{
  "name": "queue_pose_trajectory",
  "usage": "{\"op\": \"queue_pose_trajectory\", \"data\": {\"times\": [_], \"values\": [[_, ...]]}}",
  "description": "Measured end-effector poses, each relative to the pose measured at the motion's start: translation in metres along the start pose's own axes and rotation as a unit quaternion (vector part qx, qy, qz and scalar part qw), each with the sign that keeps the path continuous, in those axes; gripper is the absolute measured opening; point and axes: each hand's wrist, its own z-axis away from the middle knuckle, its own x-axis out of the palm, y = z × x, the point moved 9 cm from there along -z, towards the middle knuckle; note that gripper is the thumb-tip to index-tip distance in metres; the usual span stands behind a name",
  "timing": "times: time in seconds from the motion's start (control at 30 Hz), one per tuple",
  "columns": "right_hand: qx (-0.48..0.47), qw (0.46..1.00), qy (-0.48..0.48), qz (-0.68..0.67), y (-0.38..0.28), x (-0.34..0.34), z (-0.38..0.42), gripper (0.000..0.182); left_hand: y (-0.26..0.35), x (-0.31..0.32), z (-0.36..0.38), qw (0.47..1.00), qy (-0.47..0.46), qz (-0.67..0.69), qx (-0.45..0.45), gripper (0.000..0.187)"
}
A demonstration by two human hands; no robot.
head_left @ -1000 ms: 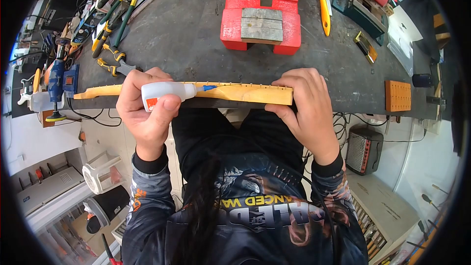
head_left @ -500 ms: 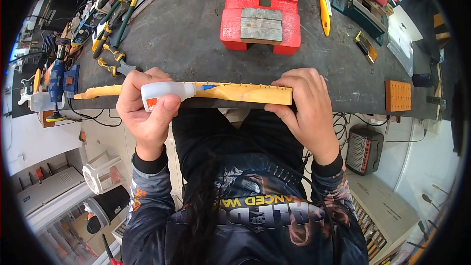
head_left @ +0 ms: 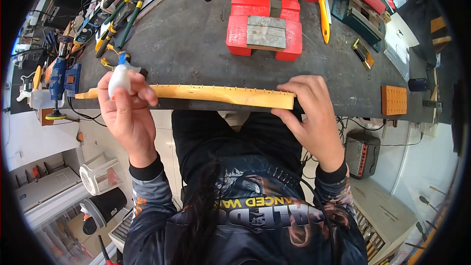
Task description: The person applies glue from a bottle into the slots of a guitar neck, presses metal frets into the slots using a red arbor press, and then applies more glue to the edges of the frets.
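A pale wooden guitar neck (head_left: 216,93) lies on its edge along the front of the dark workbench, with fret ends showing as small studs on its upper side. My right hand (head_left: 312,113) grips its squared right end between thumb and fingers. Raised over the left part of the neck, my left hand (head_left: 128,113) is closed round a small white squeeze bottle (head_left: 119,81). The bottle stands nearly upright, its blue tip pointing away from me. Behind the bottle lie yellow-handled pliers (head_left: 109,64), partly hidden.
A red vise (head_left: 289,32) stands at the back middle. Hand tools and a blue rotary tool (head_left: 58,79) crowd the left. A yellow-handled knife (head_left: 325,19), a brass-coloured block (head_left: 363,54) and a drilled wooden block (head_left: 394,100) sit on the right.
My left hand has moved left, turning the bottle from lying sideways along the neck to tip-up, away from the wood. My right hand still holds the neck's end. The view has shifted slightly.
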Motion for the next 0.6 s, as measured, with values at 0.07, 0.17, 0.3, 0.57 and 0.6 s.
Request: {"op": "queue_pose_trajectory", "data": {"times": [0.07, 0.17, 0.3, 0.57, 0.6], "values": [[0.004, 1.0, -0.004, 0.02, -0.006, -0.007, 0.0, 0.045, 0.003, -0.011, 0.004, 0.999, 0.018, -0.032, -0.004, 0.041], [0.048, 0.988, -0.08, 0.119, -0.01, -0.006, 0.004, 0.041, 0.006, -0.023, 0.013, 0.993, 0.027, -0.117, -0.004, 0.042], [0.147, 0.983, -0.088, -0.066, -0.002, 0.002, 0.016, 0.04, 0.013, -0.035, 0.025, 0.974, 0.047, -0.22, 0.022, 0.043], [0.249, 0.764, -0.078, -0.59, -0.009, 0.01, 0.017, 0.035, 0.008, -0.053, 0.051, 0.982, 0.062, -0.169, 0.055, 0.048], [0.271, 0.744, -0.051, -0.608, 0.001, 0.01, 0.018, 0.038, 0.005, -0.055, 0.056, 0.984, 0.063, -0.15, 0.069, 0.048]]}}
